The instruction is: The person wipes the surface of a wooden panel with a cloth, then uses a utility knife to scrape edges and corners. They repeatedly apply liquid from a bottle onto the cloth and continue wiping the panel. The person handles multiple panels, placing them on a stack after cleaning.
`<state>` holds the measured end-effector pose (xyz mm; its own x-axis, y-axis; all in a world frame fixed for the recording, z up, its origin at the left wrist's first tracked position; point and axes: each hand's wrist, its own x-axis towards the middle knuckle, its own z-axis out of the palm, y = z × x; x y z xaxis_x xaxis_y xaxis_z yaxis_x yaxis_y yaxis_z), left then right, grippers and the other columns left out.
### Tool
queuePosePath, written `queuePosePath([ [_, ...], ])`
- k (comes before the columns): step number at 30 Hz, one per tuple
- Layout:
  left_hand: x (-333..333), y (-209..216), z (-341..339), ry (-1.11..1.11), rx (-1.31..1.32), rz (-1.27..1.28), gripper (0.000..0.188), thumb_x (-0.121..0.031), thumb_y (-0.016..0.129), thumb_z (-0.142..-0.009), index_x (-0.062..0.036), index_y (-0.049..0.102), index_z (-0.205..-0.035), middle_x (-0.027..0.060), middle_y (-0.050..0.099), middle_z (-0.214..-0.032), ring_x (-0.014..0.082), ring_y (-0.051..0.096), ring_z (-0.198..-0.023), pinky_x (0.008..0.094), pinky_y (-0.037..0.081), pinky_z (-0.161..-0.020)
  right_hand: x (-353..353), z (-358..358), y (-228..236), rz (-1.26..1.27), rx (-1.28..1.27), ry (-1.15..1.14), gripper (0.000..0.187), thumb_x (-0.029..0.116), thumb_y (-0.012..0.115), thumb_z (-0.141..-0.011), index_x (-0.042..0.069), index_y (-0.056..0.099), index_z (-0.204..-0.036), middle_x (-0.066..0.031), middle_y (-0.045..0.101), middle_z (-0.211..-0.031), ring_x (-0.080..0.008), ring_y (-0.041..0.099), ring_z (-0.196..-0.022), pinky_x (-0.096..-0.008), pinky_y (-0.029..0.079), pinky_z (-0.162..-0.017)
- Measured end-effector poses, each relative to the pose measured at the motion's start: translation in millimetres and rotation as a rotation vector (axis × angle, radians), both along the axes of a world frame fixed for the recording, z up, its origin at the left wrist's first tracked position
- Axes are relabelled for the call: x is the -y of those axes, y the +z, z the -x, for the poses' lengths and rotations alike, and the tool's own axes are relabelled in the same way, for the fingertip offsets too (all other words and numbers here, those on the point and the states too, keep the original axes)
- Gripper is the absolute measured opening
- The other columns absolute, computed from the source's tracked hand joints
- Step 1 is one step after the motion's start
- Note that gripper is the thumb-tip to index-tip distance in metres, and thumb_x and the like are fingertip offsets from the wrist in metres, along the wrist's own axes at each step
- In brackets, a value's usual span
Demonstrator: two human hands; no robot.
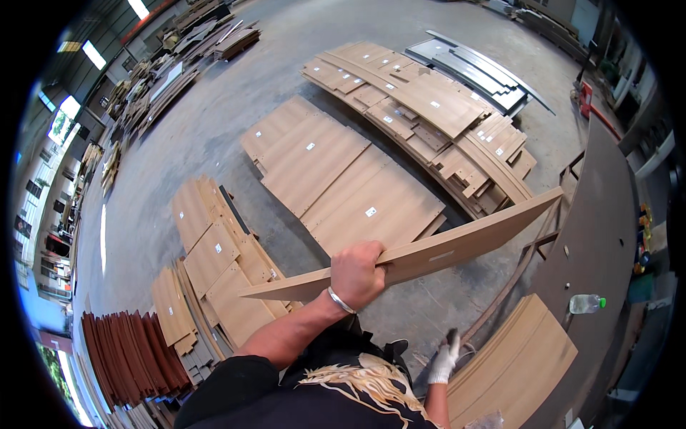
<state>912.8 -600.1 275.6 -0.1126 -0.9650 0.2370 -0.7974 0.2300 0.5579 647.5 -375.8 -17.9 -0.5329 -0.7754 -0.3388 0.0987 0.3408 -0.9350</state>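
Observation:
My left hand (357, 275), bare and with a silver bracelet at the wrist, is closed over the upper edge of a long wood-grain board (457, 250). The board stands on edge and slants across in front of me, its right end higher in the picture; a pale label shows on its face. My right hand (444, 360) wears a white work glove with dark fingertips. It hangs low on the right, fingers stretched out, beside a stack of wood-grain panels (518, 365), and holds nothing that I can see.
Low stacks of labelled panels lie ahead (343, 179), farther off (429, 107) and at left (221, 257). Grey-white panels (464, 68) sit beyond. A brown table (593, 236) on a frame bears a green-capped bottle (586, 304). Reddish-brown boards (132, 354) stand at lower left.

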Motion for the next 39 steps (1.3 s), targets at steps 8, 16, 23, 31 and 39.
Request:
queuePosePath([
  [8, 168, -102, -89, 0.082, -0.084, -0.381, 0.027, -0.019, 0.085, -0.079, -0.0040, 0.072, -0.096, 0.0165, 0.073, -0.082, 0.0329, 0.072, -0.075, 0.0392, 0.054, -0.067, 224, -164, -221, -0.397, 1.093, -0.204, 0.071, 0.062, 0.031, -0.107, 0.015, 0.032, -0.160, -0.0072, 0.032, -0.167, -0.0303, 0.031, -0.152, -0.0643, 0.022, -0.119],
  [16, 369, -414, -209, 0.122, -0.127, -0.605, 0.035, -0.026, 0.083, -0.086, 0.0017, 0.073, -0.104, 0.0158, 0.075, -0.089, 0.0229, 0.069, -0.080, 0.0360, 0.053, -0.075, 295, -177, -357, -0.148, 1.105, -0.670, 0.048, 0.045, 0.048, -0.108, 0.011, 0.057, -0.140, -0.0059, 0.057, -0.148, -0.0322, 0.051, -0.136, -0.0540, 0.038, -0.116],
  [23, 400, -658, -304, 0.232, -0.174, -0.924, 0.045, -0.035, 0.077, -0.087, 0.0062, 0.072, -0.106, 0.0182, 0.074, -0.088, 0.0272, 0.069, -0.081, 0.0402, 0.053, -0.077, 364, -181, -420, -0.448, 0.833, -0.636, 0.040, 0.037, 0.056, -0.105, 0.009, 0.062, -0.133, -0.0075, 0.065, -0.137, -0.0304, 0.059, -0.126, -0.0508, 0.043, -0.112],
  [31, 488, -750, -348, 0.261, -0.163, -0.741, 0.042, -0.023, 0.072, -0.094, 0.0064, 0.069, -0.123, 0.0164, 0.076, -0.109, 0.0209, 0.071, -0.103, 0.0346, 0.054, -0.094, 472, -212, -479, -0.467, 0.701, -0.505, 0.035, 0.033, 0.061, -0.101, 0.009, 0.062, -0.127, -0.0073, 0.064, -0.136, -0.0290, 0.056, -0.127, -0.0473, 0.039, -0.115],
  [39, 391, -753, -427, 0.449, -0.152, -0.601, 0.038, -0.013, 0.069, -0.087, -0.0037, 0.069, -0.124, 0.0170, 0.072, -0.121, 0.0325, 0.064, -0.120, 0.0403, 0.048, -0.108, 478, -234, -439, -0.719, -0.244, 0.134, 0.068, 0.019, 0.063, -0.092, 0.003, 0.043, -0.156, -0.0215, 0.058, -0.145, -0.0280, 0.061, -0.125, -0.0379, 0.050, -0.101],
])
